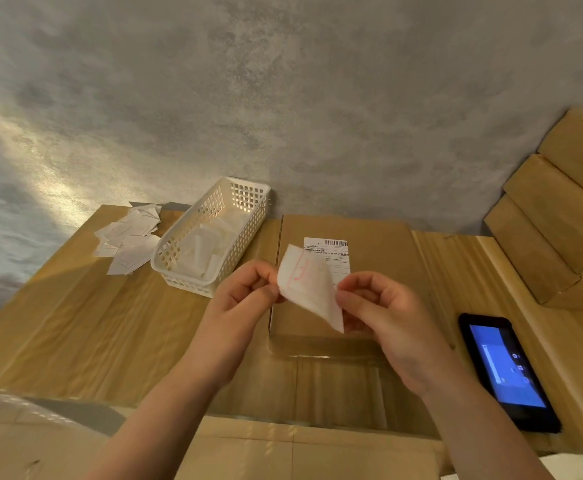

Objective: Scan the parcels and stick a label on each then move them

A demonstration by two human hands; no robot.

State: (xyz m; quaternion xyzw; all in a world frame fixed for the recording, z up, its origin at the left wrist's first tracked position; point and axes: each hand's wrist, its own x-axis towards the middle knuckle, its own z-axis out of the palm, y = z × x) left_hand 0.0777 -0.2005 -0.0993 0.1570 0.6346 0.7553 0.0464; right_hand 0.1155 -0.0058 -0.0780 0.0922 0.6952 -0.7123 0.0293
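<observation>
- The left hand (245,292) and the right hand (376,306) both have curled fingers, and each pinches one edge of a white label (309,289). The label hangs between the two sets of fingertips, in the air above the parcel (369,289).
- I judge that the label is being peeled from its backing. If the fingers pull too quickly, the thin paper can tear or the sticky side can fold on itself, and then it will not lie flat.
- The sticky side can also catch on the fingertips. This would drag the label out of place when it goes down.
- Just behind the fingers the parcel already carries a printed sheet with a barcode (335,242). If the label lands on it, the code may not scan any more.
- The white basket (248,202) is beyond the left fingers, and loose paper slips (127,240) lie further left. A wide move of the left hand could push them.
- The handheld scanner (506,372) lies to the right of the right fingers, near the edge. The right forearm could knock it when the parcel is moved.
</observation>
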